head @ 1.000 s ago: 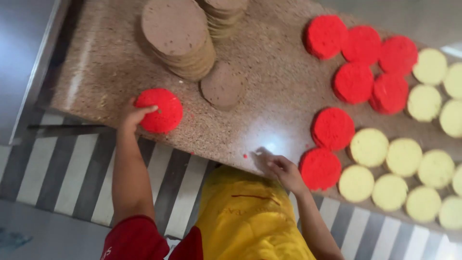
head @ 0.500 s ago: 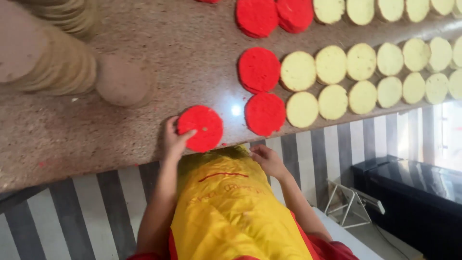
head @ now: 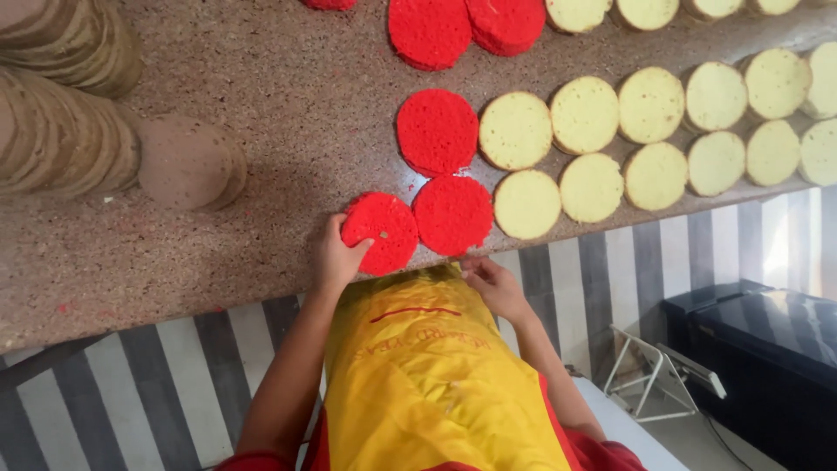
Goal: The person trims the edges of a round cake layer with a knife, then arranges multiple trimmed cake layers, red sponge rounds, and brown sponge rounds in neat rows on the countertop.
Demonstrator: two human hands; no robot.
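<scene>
My left hand (head: 336, 255) grips the left edge of a red round cake layer (head: 384, 228) lying flat at the front edge of the speckled stone counter (head: 288, 131). That layer touches a second red layer (head: 452, 215) on its right. A third red layer (head: 437, 131) lies just behind them. My right hand (head: 488, 281) hovers at the counter's front edge below the second red layer, fingers loosely bent, holding nothing. I wear a yellow apron (head: 427, 375).
Rows of pale yellow cake layers (head: 593, 148) run to the right of the red ones. More red layers (head: 466, 26) lie at the back. Stacks of brown round boards (head: 61, 113) stand at left, with one low stack (head: 187, 161) beside them. Below are a striped floor and a dark box (head: 767, 349).
My left hand has slid the red layer rightward along the counter until it rests against the other red layer. My right hand stayed by the counter edge. The view shifted right.
</scene>
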